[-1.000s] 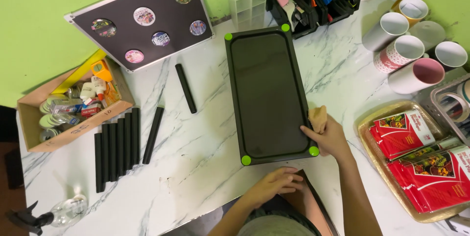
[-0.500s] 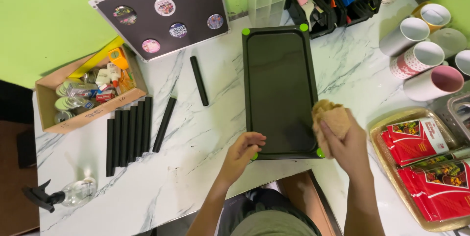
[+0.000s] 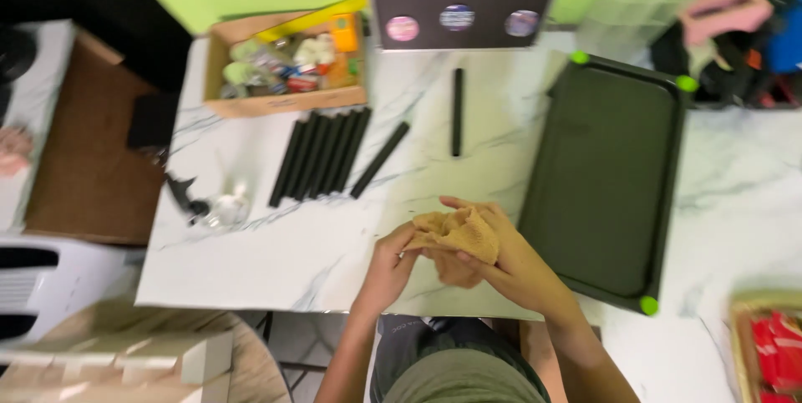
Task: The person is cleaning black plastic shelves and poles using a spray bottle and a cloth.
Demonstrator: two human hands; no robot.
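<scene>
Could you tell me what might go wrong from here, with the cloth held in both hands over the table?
The tan cloth, bunched between the left hand and right hand, may drag across the marble table. A wide sweep leftward could knock over the small clear spray bottle or scatter the loose black sticks. The black tray might slide if bumped.

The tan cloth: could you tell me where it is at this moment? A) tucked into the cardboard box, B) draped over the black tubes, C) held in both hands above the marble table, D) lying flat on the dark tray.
C: the tan cloth is bunched between the left hand and the right hand, above the marble table.
</scene>
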